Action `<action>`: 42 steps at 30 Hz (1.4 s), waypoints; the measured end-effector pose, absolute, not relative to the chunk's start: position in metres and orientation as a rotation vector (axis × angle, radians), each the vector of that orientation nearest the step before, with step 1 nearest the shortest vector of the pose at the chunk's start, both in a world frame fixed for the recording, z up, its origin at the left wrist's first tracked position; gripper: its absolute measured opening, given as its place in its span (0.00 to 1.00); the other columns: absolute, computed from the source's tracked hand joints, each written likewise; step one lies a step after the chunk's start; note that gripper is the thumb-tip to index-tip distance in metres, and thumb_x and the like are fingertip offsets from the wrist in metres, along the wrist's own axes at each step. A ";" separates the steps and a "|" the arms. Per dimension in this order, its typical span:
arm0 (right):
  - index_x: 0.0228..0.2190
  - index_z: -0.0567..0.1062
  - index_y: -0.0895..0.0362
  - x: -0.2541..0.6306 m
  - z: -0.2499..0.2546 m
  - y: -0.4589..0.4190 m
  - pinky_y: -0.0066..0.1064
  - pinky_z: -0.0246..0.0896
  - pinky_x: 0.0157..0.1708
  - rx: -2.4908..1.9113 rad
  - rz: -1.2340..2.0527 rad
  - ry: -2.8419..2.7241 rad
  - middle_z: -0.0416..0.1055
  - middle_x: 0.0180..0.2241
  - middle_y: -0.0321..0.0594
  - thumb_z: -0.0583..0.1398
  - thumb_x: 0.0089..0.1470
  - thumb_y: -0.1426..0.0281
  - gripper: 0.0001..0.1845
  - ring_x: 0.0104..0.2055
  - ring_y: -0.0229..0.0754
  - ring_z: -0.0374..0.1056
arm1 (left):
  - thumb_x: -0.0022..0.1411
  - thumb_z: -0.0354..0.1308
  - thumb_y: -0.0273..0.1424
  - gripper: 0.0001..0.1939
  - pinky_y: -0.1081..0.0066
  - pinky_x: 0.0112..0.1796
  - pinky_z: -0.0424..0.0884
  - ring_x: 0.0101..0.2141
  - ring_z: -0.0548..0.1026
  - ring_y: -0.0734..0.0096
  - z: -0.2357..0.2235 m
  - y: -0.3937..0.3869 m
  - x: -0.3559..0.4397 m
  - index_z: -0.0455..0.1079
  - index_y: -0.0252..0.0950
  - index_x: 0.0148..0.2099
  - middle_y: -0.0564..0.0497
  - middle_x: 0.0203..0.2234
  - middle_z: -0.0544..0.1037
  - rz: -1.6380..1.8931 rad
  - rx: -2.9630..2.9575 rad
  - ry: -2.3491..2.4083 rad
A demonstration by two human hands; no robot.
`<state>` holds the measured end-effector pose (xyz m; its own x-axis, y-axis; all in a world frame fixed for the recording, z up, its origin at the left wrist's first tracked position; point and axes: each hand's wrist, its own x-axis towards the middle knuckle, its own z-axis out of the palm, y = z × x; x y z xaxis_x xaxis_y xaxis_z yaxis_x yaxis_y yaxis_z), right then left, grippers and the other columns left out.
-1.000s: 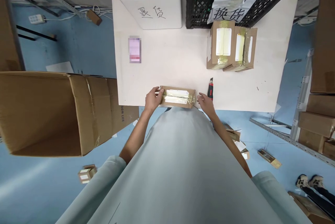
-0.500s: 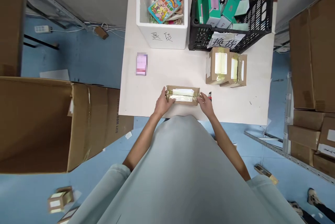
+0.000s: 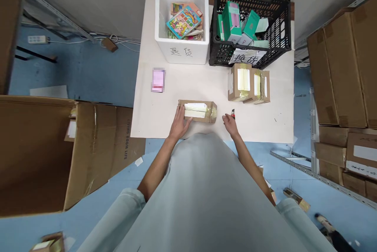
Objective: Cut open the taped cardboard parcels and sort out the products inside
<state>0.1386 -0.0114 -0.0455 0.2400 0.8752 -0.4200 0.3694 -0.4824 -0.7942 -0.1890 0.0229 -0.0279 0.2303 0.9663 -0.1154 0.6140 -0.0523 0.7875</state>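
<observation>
A long brown taped carton [image 3: 197, 111] with a white label on top lies near the front of the white table. My left hand [image 3: 178, 124] rests on its left end, fingers stretched out over the cardboard and thumb along the near side. To the right of the carton, apart from it, is my right hand [image 3: 230, 123], its fingers curled in. A red and black box cutter [image 3: 233, 114] juts out past its knuckles, blade end pointing away from me; the rest of the handle seems hidden under the hand.
Behind are a white bin [image 3: 182, 53] of booklets and a black crate [image 3: 279, 43] of green boxes. Taped cartons [image 3: 243, 83] stand before the crate. A pink packet [image 3: 158, 80] lies left. A large open carton [image 3: 94, 146] stands left; stacked cartons [image 3: 347, 67] rise right.
My right hand has come off the carton's right end. My left hand has shifted from gripping the left end to lying flatter on it. The view has tilted slightly.
</observation>
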 end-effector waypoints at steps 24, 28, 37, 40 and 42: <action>0.53 0.84 0.52 0.084 0.041 -0.013 0.50 0.77 0.62 -1.855 1.138 -1.108 0.85 0.56 0.51 0.61 0.68 0.44 0.29 0.57 0.56 0.82 | 0.78 0.58 0.45 0.31 0.50 0.61 0.80 0.59 0.82 0.50 0.061 0.031 -0.150 0.67 0.42 0.76 0.41 0.66 0.80 0.688 1.582 1.538; 0.55 0.83 0.53 0.095 0.052 -0.024 0.51 0.79 0.60 -1.874 1.046 -1.159 0.82 0.59 0.52 0.58 0.69 0.43 0.31 0.58 0.56 0.80 | 0.79 0.56 0.46 0.31 0.50 0.62 0.80 0.59 0.82 0.51 0.055 0.023 -0.138 0.65 0.43 0.78 0.42 0.65 0.81 0.610 1.514 1.507; 0.59 0.81 0.52 0.096 0.042 -0.030 0.45 0.79 0.59 -1.761 1.138 -1.136 0.80 0.62 0.50 0.56 0.72 0.44 0.31 0.61 0.53 0.78 | 0.80 0.53 0.54 0.41 0.36 0.78 0.45 0.83 0.40 0.43 0.049 0.020 -0.101 0.52 0.38 0.83 0.36 0.83 0.49 0.543 1.903 1.402; 0.57 0.82 0.53 0.108 0.018 -0.027 0.47 0.77 0.60 -1.824 1.178 -1.040 0.82 0.60 0.52 0.56 0.71 0.43 0.32 0.59 0.54 0.79 | 0.82 0.48 0.54 0.37 0.37 0.79 0.47 0.82 0.45 0.45 0.048 0.022 -0.101 0.58 0.38 0.80 0.35 0.82 0.54 0.507 1.883 1.391; 0.55 0.82 0.54 0.118 -0.004 -0.023 0.51 0.75 0.63 -1.885 1.231 -0.996 0.82 0.59 0.52 0.58 0.70 0.44 0.31 0.57 0.54 0.80 | 0.82 0.47 0.54 0.35 0.39 0.79 0.49 0.82 0.48 0.47 0.048 0.022 -0.110 0.60 0.39 0.78 0.36 0.81 0.57 0.522 1.863 1.464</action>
